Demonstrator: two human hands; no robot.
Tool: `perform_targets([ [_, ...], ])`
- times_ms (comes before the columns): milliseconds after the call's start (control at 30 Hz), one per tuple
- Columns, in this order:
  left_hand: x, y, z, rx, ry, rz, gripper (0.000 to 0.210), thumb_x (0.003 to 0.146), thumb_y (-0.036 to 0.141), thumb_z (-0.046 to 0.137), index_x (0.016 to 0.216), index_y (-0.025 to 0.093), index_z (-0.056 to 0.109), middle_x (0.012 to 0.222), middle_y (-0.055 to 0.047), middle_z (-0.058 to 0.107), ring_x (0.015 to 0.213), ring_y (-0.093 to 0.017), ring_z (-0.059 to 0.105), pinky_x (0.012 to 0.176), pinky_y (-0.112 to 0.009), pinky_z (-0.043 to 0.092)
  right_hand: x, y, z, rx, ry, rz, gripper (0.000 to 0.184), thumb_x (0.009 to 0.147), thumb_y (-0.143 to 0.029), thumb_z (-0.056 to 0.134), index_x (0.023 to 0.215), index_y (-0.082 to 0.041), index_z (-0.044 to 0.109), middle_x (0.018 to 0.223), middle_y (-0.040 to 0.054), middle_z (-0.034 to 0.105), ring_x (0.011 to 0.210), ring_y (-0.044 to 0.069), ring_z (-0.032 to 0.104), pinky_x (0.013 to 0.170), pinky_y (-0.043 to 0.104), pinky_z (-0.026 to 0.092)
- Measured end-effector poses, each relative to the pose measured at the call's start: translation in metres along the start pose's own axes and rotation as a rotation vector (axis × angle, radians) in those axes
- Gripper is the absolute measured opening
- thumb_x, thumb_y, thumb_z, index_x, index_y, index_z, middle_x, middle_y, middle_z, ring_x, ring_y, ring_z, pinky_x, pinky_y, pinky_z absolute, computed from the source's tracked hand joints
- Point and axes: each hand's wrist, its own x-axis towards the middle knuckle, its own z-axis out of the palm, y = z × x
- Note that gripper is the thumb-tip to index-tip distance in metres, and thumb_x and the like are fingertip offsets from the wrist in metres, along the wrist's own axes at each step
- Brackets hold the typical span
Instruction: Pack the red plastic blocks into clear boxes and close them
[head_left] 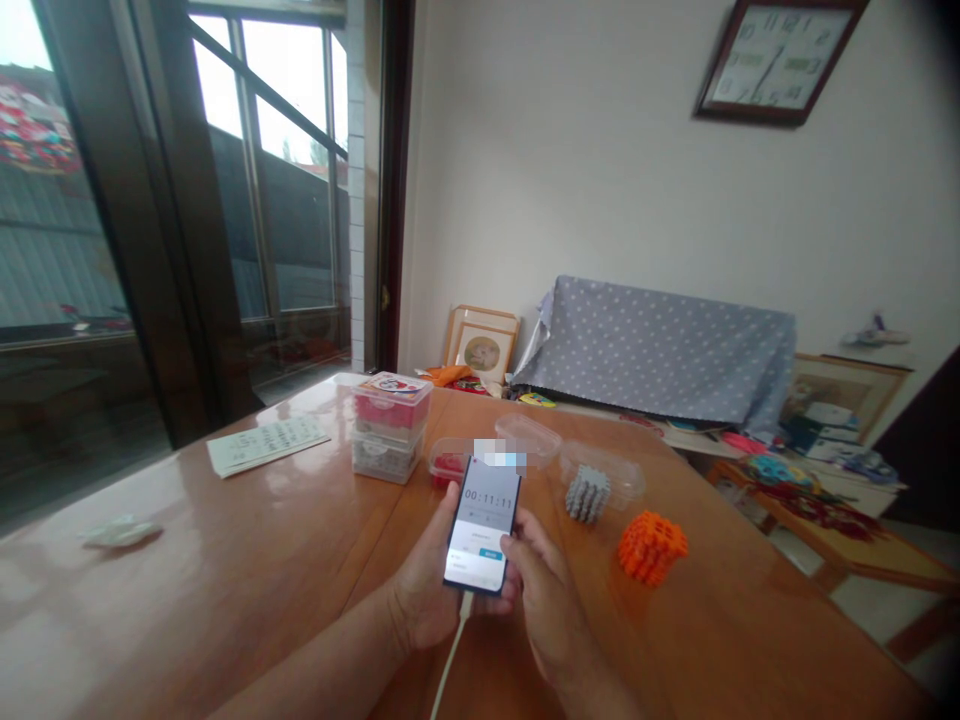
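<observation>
Both of my hands hold a smartphone upright above the table, its screen lit with a timer reading. My left hand wraps the phone's left side and lower back. On the right edge, my right hand grips with its thumb over the screen's lower right. A white charging cable runs down from the phone's bottom. To the right stand a grey block of interlocked plastic pieces and an orange one. Behind the phone, a clear container with red pieces is partly hidden.
Two stacked clear boxes stand left of the phone, near some printed sheets. A crumpled plastic bag lies at far left. A clear lid and an empty clear container sit behind the blocks on the wooden table.
</observation>
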Motion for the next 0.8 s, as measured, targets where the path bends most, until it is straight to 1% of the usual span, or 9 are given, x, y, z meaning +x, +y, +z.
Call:
perform_targets([
  [167, 0.000, 0.001, 0.001, -0.007, 0.002, 0.001, 0.080, 0.087, 0.080, 0.037, 0.120, 0.013, 0.066, 0.090, -0.015, 0.074, 0.069, -0.022, 0.069, 0.065, -0.034, 0.057, 0.000, -0.002, 0.001, -0.006, -0.009, -0.007, 0.038, 0.089, -0.030, 0.058, 0.126, -0.022, 0.061, 0.103, 0.0059, 0.071, 0.080, 0.018, 0.065, 0.059, 0.023, 0.051],
  [267, 0.000, 0.001, 0.003, 0.001, 0.024, 0.007, 0.082, 0.086, 0.082, 0.037, 0.120, 0.013, 0.066, 0.092, -0.015, 0.074, 0.069, -0.022, 0.069, 0.064, -0.034, 0.056, 0.000, -0.002, 0.001, -0.018, -0.008, -0.007, 0.038, 0.088, -0.028, 0.058, 0.126, -0.022, 0.062, 0.103, 0.0059, 0.072, 0.082, 0.019, 0.066, 0.063, 0.025, 0.053],
  [400, -0.001, 0.002, 0.004, -0.022, -0.005, 0.016, 0.082, 0.087, 0.081, 0.036, 0.125, 0.015, 0.064, 0.101, -0.015, 0.073, 0.068, -0.021, 0.068, 0.063, -0.034, 0.055, -0.003, -0.008, 0.003, -0.033, -0.011, 0.010, 0.042, 0.084, -0.024, 0.061, 0.126, -0.023, 0.062, 0.105, 0.0055, 0.072, 0.090, 0.021, 0.067, 0.069, 0.027, 0.055],
  [567, 0.000, 0.002, 0.001, -0.012, 0.008, 0.028, 0.080, 0.088, 0.080, 0.036, 0.129, 0.017, 0.062, 0.107, -0.014, 0.072, 0.070, -0.022, 0.068, 0.063, -0.034, 0.055, -0.010, -0.021, 0.008, -0.091, -0.027, 0.037, 0.045, 0.079, -0.018, 0.062, 0.124, -0.024, 0.063, 0.104, 0.0039, 0.072, 0.081, 0.018, 0.065, 0.063, 0.024, 0.052],
  [667, -0.001, 0.002, 0.001, 0.001, 0.013, 0.023, 0.079, 0.088, 0.079, 0.036, 0.127, 0.016, 0.064, 0.108, -0.015, 0.072, 0.075, -0.024, 0.069, 0.064, -0.035, 0.055, -0.010, -0.022, 0.008, -0.109, -0.027, 0.024, 0.044, 0.079, -0.016, 0.061, 0.122, -0.025, 0.063, 0.106, 0.0037, 0.073, 0.089, 0.019, 0.067, 0.072, 0.027, 0.054],
  [800, -0.002, 0.002, 0.003, 0.000, 0.007, 0.026, 0.082, 0.085, 0.083, 0.037, 0.124, 0.016, 0.066, 0.110, -0.016, 0.071, 0.082, -0.026, 0.069, 0.065, -0.036, 0.056, -0.009, -0.020, 0.006, -0.166, -0.045, -0.022, 0.044, 0.081, -0.018, 0.062, 0.124, -0.024, 0.062, 0.109, 0.0047, 0.072, 0.097, 0.023, 0.067, 0.083, 0.034, 0.055],
])
